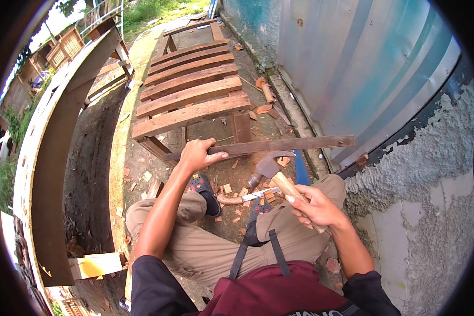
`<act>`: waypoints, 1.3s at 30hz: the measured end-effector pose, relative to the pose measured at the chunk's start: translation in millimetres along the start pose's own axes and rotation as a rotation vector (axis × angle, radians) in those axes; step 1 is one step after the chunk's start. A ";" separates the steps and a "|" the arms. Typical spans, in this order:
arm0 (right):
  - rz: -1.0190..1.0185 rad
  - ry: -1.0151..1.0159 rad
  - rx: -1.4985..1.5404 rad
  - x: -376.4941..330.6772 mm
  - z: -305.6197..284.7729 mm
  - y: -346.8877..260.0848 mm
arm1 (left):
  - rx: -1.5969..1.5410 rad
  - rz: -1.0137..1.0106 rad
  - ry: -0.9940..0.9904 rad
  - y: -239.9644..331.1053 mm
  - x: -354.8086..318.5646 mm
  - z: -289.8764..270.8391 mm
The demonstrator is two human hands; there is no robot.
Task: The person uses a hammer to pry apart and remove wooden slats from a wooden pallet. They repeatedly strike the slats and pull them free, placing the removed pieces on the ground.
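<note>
Beside the metal wall [353,68], the right grip [319,207] clasps a hammer [284,183], the left grip [197,157] a wooden slat [289,145].

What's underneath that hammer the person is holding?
Below the hammer in the right hand, wood chips and a brown-handled blade show on the ground. Whatever lies directly behind the hammer's head and handle is covered, so I can't tell.

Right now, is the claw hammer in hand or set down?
In hand: the right hand is closed around the wooden handle of the claw hammer.
</note>
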State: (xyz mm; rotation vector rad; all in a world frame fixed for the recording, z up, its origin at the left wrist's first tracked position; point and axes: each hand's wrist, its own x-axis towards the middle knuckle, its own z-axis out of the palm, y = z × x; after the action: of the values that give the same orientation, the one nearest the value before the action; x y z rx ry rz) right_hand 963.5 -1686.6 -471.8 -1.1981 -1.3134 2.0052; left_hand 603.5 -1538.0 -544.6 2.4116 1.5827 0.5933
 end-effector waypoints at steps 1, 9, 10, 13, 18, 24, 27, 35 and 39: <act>0.000 -0.003 0.007 1.9 0.3 3.2 | 0.011 -0.002 0.005 -2.7 -1.4 1.8; -0.007 0.096 0.070 8.5 9.9 13.1 | -0.074 -0.082 -0.056 2.9 -3.6 2.4; -0.022 0.118 0.082 9.6 8.6 13.2 | -0.127 -0.082 -0.100 4.2 -2.8 2.8; -0.047 0.106 0.058 11.1 1.6 9.8 | -0.156 -0.078 -0.174 0.9 -5.4 6.4; -0.036 0.092 0.050 -0.3 7.1 -3.3 | -0.188 -0.043 -0.157 -13.7 -5.8 18.1; -0.033 0.097 -0.068 1.1 -9.2 -4.5 | -0.033 -0.134 -0.112 -30.3 -6.6 14.8; 0.043 0.054 -0.002 -1.2 -12.0 -2.2 | 0.007 -0.095 -0.108 -32.4 -8.5 -0.8; -0.084 0.234 -0.015 16.2 -16.9 27.9 | -0.092 -0.060 -0.109 -26.0 -7.9 17.6; -0.083 0.248 0.035 16.5 -13.0 22.1 | 0.014 -0.154 -0.130 -38.2 -12.2 17.5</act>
State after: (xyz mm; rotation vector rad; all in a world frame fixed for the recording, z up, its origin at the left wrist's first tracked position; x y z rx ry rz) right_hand 967.8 -1677.5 -500.5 -1.3061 -1.1809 1.7502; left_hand 575.0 -1532.5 -577.4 2.2609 1.7021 0.3902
